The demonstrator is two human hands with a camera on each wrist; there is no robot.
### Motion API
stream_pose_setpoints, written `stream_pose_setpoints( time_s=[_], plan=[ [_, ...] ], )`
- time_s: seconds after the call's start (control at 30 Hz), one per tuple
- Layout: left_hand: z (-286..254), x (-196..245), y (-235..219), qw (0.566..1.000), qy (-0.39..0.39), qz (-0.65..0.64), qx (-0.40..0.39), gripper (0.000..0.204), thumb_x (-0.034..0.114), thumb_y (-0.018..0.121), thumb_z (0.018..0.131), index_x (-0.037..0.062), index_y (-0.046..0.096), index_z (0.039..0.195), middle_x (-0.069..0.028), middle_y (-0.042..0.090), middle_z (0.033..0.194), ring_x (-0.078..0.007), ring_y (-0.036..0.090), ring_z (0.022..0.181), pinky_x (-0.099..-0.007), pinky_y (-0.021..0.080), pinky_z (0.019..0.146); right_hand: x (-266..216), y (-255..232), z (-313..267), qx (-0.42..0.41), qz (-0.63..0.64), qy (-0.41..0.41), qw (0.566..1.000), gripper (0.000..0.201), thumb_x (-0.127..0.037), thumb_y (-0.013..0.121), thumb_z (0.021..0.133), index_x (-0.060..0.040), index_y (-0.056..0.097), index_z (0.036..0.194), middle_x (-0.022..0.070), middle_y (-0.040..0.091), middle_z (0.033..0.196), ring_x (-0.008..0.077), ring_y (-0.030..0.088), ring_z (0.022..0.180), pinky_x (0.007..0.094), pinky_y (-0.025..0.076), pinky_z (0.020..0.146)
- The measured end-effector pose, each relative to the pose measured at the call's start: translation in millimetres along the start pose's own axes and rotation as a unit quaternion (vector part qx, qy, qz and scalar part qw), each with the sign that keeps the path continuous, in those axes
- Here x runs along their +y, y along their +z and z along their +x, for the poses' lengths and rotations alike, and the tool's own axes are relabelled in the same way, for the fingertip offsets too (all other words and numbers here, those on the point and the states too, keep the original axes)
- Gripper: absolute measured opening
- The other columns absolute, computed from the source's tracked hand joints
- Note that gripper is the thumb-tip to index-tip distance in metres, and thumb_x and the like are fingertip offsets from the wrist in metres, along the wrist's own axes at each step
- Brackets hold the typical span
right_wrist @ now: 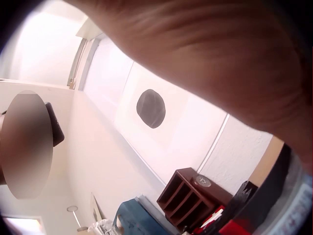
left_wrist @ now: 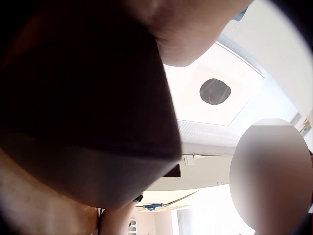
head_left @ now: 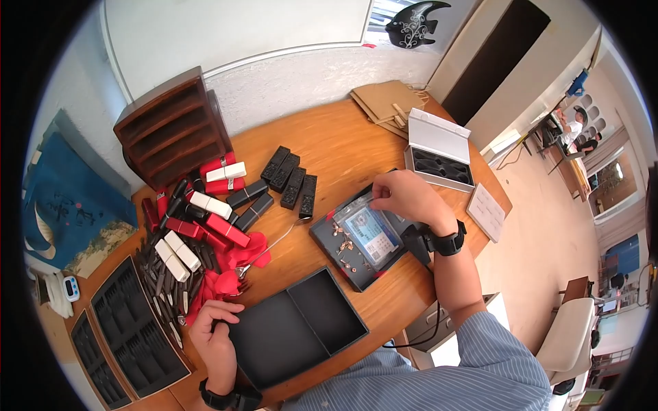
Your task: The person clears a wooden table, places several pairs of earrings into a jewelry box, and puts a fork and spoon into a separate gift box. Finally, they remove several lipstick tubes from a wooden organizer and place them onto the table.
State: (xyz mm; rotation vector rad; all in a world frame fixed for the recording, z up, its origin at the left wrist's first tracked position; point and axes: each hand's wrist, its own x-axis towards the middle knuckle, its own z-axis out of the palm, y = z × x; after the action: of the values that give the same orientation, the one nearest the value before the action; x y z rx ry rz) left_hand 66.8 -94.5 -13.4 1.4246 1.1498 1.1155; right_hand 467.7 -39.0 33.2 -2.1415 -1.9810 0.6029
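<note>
Clear bag (head_left: 373, 236) in dark tray (head_left: 325, 238) on tabletop (head_left: 322, 151), beside small metal pieces (head_left: 346, 246) | right hand (head_left: 406, 195) at bag's edge, fingertips together, cannot tell if pinching | left hand (head_left: 216, 339) loosely curled beside divided box (head_left: 274, 335), apparently released | could scatter pieces by dragging bag

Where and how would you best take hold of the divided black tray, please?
I would pinch the right wall of the tray from the right, thumb inside, fingers outside: it looks thin and upright with open space inside, and the left hand is at the opposite side.
</note>
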Motion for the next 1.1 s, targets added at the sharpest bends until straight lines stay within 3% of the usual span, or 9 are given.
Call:
stream_pose_setpoints(
  time_s=[0.1, 0.17, 0.3, 0.37, 0.47, 0.63, 0.77, 1.03, 1.1],
  plan=[
    [-2, -2, 0, 1.000, -0.008, 0.001, 0.007, 0.026, -0.018, 0.038, 0.068, -0.0028, 0.057, 0.076, -0.0147, 0.068, 0.091, -0.0229, 0.066, 0.089, -0.0288, 0.047, 0.086, 7, -5, -3, 0.014, 0.022, -0.034, 0.999, 0.022, -0.021, 0.077, 0.081, -0.0042, 0.068, 0.092, 0.0128, 0.071, 0.084, 0.0317, 0.068, 0.081, 0.0401, 0.052, 0.071],
    [-1, -2, 1, 1.000, -0.002, 0.004, 0.011, 0.025, -0.018, 0.038, 0.069, -0.0028, 0.056, 0.075, -0.0147, 0.068, 0.091, -0.0228, 0.065, 0.088, -0.0290, 0.047, 0.086, 5, -15, -5, -0.001, 0.062, -0.024, 0.998, 0.016, -0.014, 0.073, 0.087, -0.0016, 0.066, 0.093, 0.0085, 0.070, 0.081, 0.0198, 0.068, 0.076, 0.0331, 0.052, 0.067],
    [-2, -2, 1, 1.000, 0.001, 0.007, 0.014, 0.023, -0.018, 0.039, 0.070, -0.0027, 0.056, 0.075, -0.0144, 0.068, 0.090, -0.0225, 0.065, 0.087, -0.0290, 0.047, 0.085, 4, -24, -7, -0.023, 0.138, 0.000, 0.990, 0.012, -0.009, 0.070, 0.088, -0.0011, 0.065, 0.095, 0.0059, 0.069, 0.079, 0.0140, 0.067, 0.078, 0.0295, 0.051, 0.070],
    [-2, -2, 1, 0.999, 0.011, 0.034, 0.015, 0.022, -0.018, 0.040, 0.072, -0.0027, 0.056, 0.074, -0.0142, 0.068, 0.090, -0.0223, 0.065, 0.087, -0.0286, 0.047, 0.084, 6, -26, -9, 0.033, 0.174, -0.025, 0.984, 0.011, -0.007, 0.068, 0.090, -0.0006, 0.067, 0.099, 0.0056, 0.068, 0.081, 0.0104, 0.064, 0.080, 0.0264, 0.051, 0.074],
    [-3, -4, 2, 0.999, 0.024, 0.032, 0.019, 0.022, -0.017, 0.040, 0.072, -0.0025, 0.056, 0.074, -0.0139, 0.068, 0.089, -0.0218, 0.065, 0.087, -0.0282, 0.046, 0.083, 18, -29, -7, 0.056, 0.158, -0.065, 0.984, 0.012, -0.007, 0.066, 0.092, 0.0005, 0.067, 0.102, 0.0039, 0.067, 0.084, 0.0076, 0.062, 0.081, 0.0239, 0.050, 0.076],
    [-2, -1, 3, 1.000, 0.006, 0.020, 0.023, 0.021, -0.017, 0.040, 0.073, -0.0024, 0.056, 0.073, -0.0140, 0.068, 0.089, -0.0213, 0.064, 0.086, -0.0277, 0.046, 0.082, 12, -32, -8, 0.086, 0.241, -0.036, 0.966, 0.011, -0.006, 0.064, 0.095, 0.0009, 0.067, 0.102, -0.0014, 0.065, 0.086, 0.0051, 0.058, 0.082, 0.0224, 0.049, 0.074],
    [-2, 0, 1, 0.999, 0.000, 0.036, 0.014, 0.022, -0.017, 0.040, 0.073, -0.0022, 0.056, 0.073, -0.0141, 0.068, 0.090, -0.0213, 0.064, 0.087, -0.0279, 0.046, 0.082, 8, -34, -10, 0.123, 0.269, -0.022, 0.955, 0.012, -0.007, 0.067, 0.094, 0.0021, 0.067, 0.101, 0.0031, 0.067, 0.081, 0.0086, 0.060, 0.075, 0.0256, 0.050, 0.068],
    [-2, -2, 2, 0.998, 0.033, 0.041, 0.024, 0.023, -0.018, 0.040, 0.072, -0.0023, 0.057, 0.073, -0.0150, 0.069, 0.090, -0.0236, 0.066, 0.087, -0.0313, 0.049, 0.085, -1, -31, -12, 0.173, 0.329, -0.039, 0.928, 0.010, -0.006, 0.065, 0.097, 0.0029, 0.064, 0.100, 0.0000, 0.061, 0.075, 0.0032, 0.050, 0.055, 0.0213, 0.039, 0.049],
    [-1, -2, 2, 0.999, 0.039, 0.014, -0.002, 0.022, -0.017, 0.041, 0.071, -0.0014, 0.056, 0.076, -0.0148, 0.068, 0.092, -0.0218, 0.064, 0.089, -0.0291, 0.046, 0.086, -21, -35, -23, 0.132, 0.375, -0.032, 0.917, 0.010, -0.007, 0.064, 0.098, 0.0032, 0.063, 0.101, 0.0000, 0.061, 0.074, 0.0021, 0.050, 0.053, 0.0197, 0.038, 0.047]
  ],
)
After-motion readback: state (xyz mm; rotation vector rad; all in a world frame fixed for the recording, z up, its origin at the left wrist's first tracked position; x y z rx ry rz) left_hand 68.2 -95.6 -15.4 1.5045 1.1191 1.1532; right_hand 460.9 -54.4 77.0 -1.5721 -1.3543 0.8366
